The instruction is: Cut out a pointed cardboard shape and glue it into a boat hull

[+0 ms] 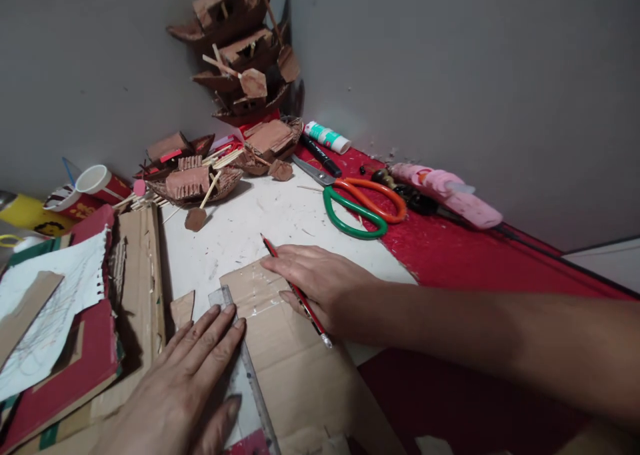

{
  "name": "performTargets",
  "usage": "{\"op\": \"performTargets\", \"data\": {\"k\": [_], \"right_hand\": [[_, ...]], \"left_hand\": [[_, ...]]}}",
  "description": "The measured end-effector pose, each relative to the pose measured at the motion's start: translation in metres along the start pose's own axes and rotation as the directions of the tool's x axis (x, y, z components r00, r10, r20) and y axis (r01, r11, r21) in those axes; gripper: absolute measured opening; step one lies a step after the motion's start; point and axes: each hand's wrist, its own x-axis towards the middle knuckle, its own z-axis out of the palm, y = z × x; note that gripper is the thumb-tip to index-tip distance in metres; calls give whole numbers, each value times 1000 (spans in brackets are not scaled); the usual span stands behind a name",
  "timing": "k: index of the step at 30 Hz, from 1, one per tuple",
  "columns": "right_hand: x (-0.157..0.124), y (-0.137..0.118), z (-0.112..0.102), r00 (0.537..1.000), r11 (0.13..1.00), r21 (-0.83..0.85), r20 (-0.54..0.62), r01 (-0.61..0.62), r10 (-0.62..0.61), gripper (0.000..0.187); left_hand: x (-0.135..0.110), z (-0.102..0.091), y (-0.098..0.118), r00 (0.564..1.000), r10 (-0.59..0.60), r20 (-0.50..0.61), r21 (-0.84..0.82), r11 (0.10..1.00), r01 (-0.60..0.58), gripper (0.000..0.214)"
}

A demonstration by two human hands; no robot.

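A sheet of brown cardboard [295,368] lies on the white board, with pale marks near its far end. Along its left edge runs a clear ruler [251,375]. My left hand [185,375] lies flat with fingers outstretched, its fingertips pressing on the ruler. My right hand [320,281] rests on the cardboard's far right part, holding a red and black pencil [305,308] between thumb and fingers. The pencil's tip points away from me, off the cardboard's far edge, and its eraser end points toward me.
Scissors [357,205] with green and orange handles lie beyond my right hand, near a black marker [321,153] and a glue stick [327,137]. Cardboard model boats [195,181] stand at the back. Stacked cardboard and paper [55,308] fill the left, near paper cups [103,183].
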Motion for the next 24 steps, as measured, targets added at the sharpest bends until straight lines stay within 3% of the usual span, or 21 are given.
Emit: {"op": "performTargets", "data": {"k": [3, 7, 13, 17, 24], "right_hand": [[2, 0, 3, 999, 999, -47, 46, 18, -16, 39], [2, 1, 3, 998, 996, -86, 55, 27, -23, 44], [1, 1, 2, 998, 990, -132, 49, 47, -41, 45], [2, -2, 0, 996, 992, -127, 90, 14, -3, 45], [2, -1, 2, 998, 994, -108, 65, -1, 8, 42]], "left_hand": [[-3, -1, -1, 1000, -15, 6, -49, 999, 15, 79], [-8, 15, 6, 992, -118, -44, -75, 991, 115, 95], [0, 39, 11, 954, -292, -63, -121, 952, 283, 88], [6, 41, 13, 926, -371, -74, -197, 915, 351, 82], [7, 40, 18, 907, -410, -95, -315, 877, 363, 70]]}}
